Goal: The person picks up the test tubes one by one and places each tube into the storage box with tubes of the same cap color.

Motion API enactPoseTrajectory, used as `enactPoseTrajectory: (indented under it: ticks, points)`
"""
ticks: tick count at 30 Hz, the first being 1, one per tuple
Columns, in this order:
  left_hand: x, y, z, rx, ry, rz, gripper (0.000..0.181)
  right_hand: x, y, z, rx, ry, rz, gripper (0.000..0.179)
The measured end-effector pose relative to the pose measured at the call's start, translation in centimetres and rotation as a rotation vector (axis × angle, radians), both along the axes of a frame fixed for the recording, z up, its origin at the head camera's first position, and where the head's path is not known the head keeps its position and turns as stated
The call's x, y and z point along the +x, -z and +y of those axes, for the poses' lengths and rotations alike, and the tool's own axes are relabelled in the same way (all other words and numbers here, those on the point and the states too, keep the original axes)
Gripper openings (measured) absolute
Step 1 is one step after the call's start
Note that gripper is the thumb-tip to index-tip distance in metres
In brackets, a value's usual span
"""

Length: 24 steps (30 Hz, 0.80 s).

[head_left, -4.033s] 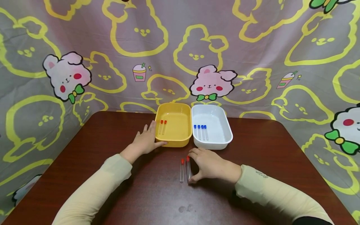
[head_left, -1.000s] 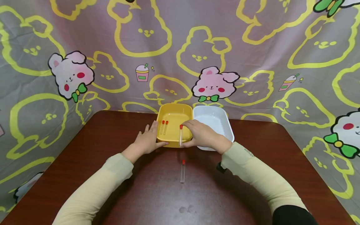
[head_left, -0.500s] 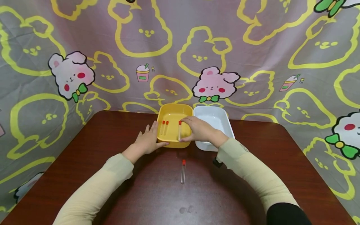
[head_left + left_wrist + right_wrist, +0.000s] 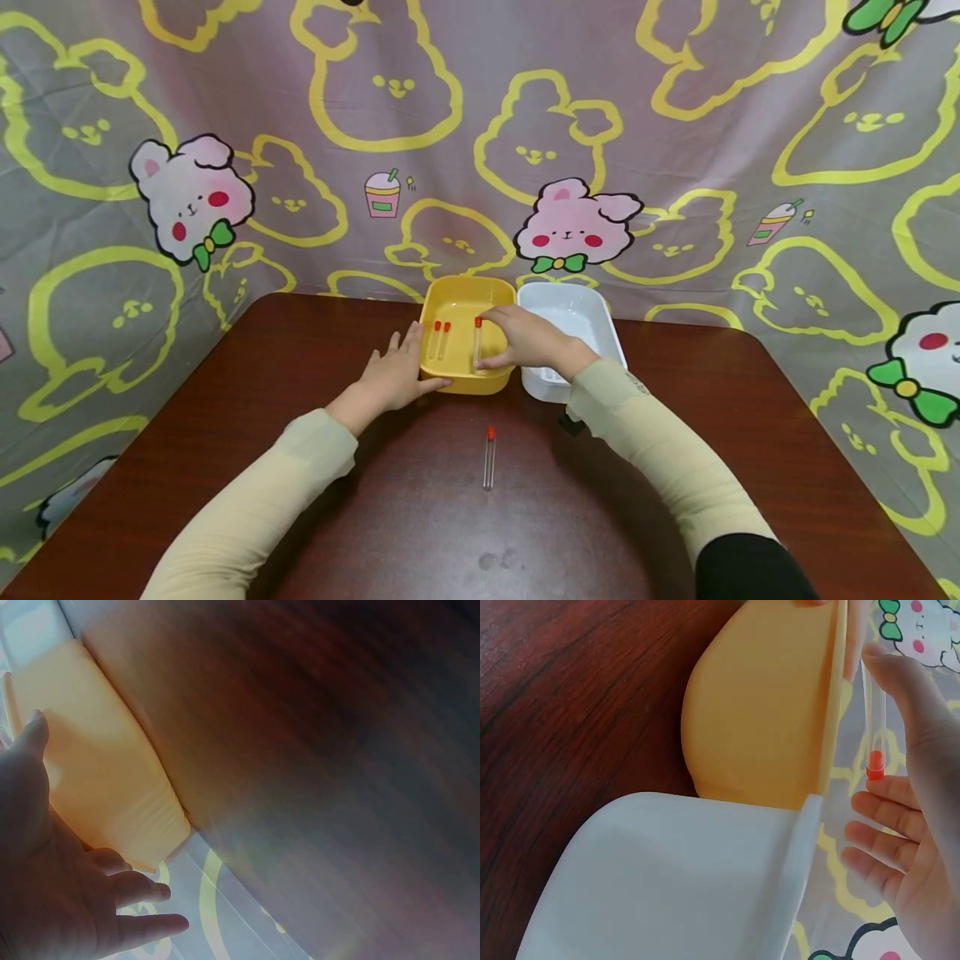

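Observation:
My right hand (image 4: pixel 534 340) pinches a red-capped test tube (image 4: pixel 477 343) between thumb and fingertips, above the right half of the yellow tray (image 4: pixel 468 384). In the right wrist view the tube (image 4: pixel 875 712) spans from the thumb to a fingertip, beyond the tray's rim. My left hand (image 4: pixel 392 373) lies spread against the tray's left side, thumb along its front wall. Two red-capped tubes (image 4: pixel 444 342) lie side by side in the tray's left part. Another red-capped tube (image 4: pixel 489 458) lies on the table before the trays.
A white tray (image 4: pixel 612 333) stands against the yellow tray's right side. My right hand and forearm cover much of its inside, and its blue caps are hidden. The brown table (image 4: pixel 300 533) runs up to a patterned cloth (image 4: pixel 450 167) behind.
My right hand took one red-capped tube from the table and carried it up over the yellow tray. In the last second it moved slightly farther in. My left hand stayed put.

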State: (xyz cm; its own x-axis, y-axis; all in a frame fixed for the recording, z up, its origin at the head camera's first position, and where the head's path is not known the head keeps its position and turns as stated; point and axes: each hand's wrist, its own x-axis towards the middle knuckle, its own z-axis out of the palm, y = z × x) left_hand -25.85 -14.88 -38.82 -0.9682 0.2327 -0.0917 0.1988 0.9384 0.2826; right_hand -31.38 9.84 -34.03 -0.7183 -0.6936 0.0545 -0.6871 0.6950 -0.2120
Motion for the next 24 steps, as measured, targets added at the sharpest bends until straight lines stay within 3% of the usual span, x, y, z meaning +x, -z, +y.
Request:
enactPoseTrajectory:
  ticks: [24]
  points:
    - [0.2, -0.2, 0.1, 0.006, -0.004, -0.003, 0.116, -2.4, 1.5, -1.4, 0.07, 0.061, -0.067, 0.091]
